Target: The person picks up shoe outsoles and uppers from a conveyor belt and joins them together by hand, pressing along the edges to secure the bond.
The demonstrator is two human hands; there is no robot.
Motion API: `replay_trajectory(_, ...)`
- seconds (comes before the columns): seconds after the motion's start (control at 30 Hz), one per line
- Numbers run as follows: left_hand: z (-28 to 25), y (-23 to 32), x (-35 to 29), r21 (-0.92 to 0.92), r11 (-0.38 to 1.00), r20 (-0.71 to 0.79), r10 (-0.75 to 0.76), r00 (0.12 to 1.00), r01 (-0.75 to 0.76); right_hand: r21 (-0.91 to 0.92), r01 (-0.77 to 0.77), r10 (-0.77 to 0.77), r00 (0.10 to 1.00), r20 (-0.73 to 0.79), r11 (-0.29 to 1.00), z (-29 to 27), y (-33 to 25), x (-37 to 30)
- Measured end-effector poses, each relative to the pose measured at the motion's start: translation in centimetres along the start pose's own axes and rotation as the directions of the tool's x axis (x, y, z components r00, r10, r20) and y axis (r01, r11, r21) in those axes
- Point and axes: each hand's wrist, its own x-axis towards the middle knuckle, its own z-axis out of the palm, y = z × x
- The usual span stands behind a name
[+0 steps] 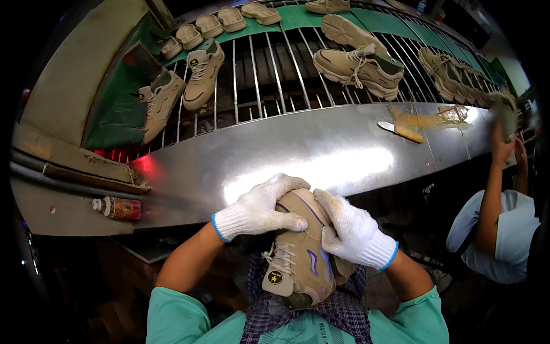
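The left hand [260, 207] and right hand [356, 232], both in white gloves, are clamping a beige shoe [312, 243] between them, the left pressing around the toe end, the right gripping the opposite side. The shoe is hanging just off the table's near edge, before the person's apron, its toe pointing toward the table [197, 172] and its tongue flopping out leftward. One yellow-handled knife [407, 134] is lying by the table's far edge, right of centre; one red-labelled bottle [120, 208] is lying near the near left corner. Beyond the far edge, a rack of metal bars [255, 74] is carrying two shoes [201, 74] at left, two more [358, 66] around the middle, and others crowding too closely at right for counting. Five soles [209, 26] are lining its far left side. The metal tabletop is reflecting bright light; a co-worker [510, 229] is standing at right.
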Motion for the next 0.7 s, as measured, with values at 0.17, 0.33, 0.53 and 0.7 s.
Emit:
replay_trajectory(0.17,-0.3,1.4,0.2,0.294,0.923,-0.049,0.273,0.961,-0.247,0.269,-0.205,0.171,0.975,0.145,0.941,0.5,-1.1,-3.3)
replay_trajectory(0.33,1.6,4.3,2.4,0.517,0.826,-0.104,0.32,0.942,-0.224,0.264,-0.119,0.122,0.992,0.006,0.957,2.1,0.8,-5.0)
replay_trajectory(0.53,1.5,3.4,2.4,0.49,0.849,-0.177,0.319,0.931,-0.197,0.039,0.145,-0.122,0.93,-0.348,0.989,4.9,2.4,-1.3)
replay_trajectory(0.7,1.2,3.8,2.2,0.481,0.854,-0.188,0.323,0.928,-0.199,0.116,0.201,-0.148,0.924,-0.353,0.973,4.5,3.2,-0.8)
